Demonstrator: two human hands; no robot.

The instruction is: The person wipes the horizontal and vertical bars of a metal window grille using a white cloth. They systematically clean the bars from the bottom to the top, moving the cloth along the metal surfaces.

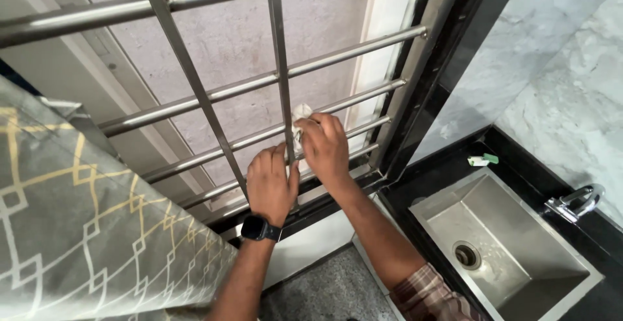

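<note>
From the head camera we see our right hand (pixel 324 147) clamped on a crumpled white cloth (pixel 300 121) against the vertical steel grille bar (pixel 280 68), our left hand (pixel 271 185) wrapped round that bar just below. The bars are smooth and round — the cloth could slip free and drop.

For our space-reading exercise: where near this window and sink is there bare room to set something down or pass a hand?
Free: the steel sink basin around its drain; the dark counter between grille and sink. Crowded: the lower bars, where the left hand and right hand with a cloth work.
</note>
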